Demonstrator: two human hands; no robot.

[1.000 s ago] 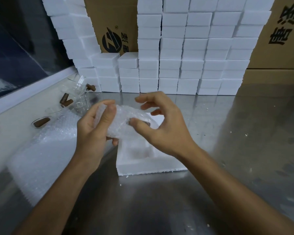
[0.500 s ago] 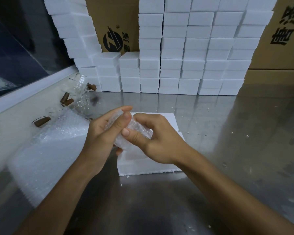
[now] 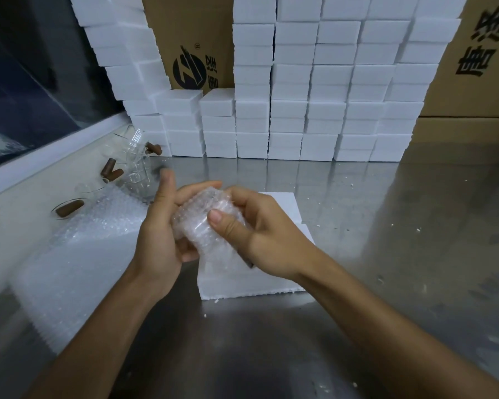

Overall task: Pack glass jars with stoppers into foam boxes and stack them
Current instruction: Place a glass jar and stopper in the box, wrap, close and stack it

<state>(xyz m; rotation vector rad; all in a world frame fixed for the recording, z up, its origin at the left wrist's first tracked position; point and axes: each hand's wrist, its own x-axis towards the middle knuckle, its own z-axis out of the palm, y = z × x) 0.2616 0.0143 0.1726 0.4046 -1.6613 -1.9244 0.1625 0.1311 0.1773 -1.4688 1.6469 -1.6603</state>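
The main risk now is that the bubble wrap comes loose, or that the wrapped jar inside it slips out of the bundle. This could happen because the wrap is slippery and only held by finger pressure, not taped. If the bundle falls, it would probably land on the open foam box just below, or on the metal counter, where glass can crack. Also, if the wrap is too thick on one side, I think the bundle may not fit well in the box.

The hands are together, both clamped on the same bundle, above the near part of the foam box. The left hand holds the bundle from the left with the palm turned toward it and its fingers reaching over the top. The right hand grips it from the right, with its thumb pressed on the front of the wrap. Both forearms come in from the bottom edge.

More glass jars with brown stoppers lie at the left, beside a sheet of bubble wrap. Stacked foam boxes stand at the back.
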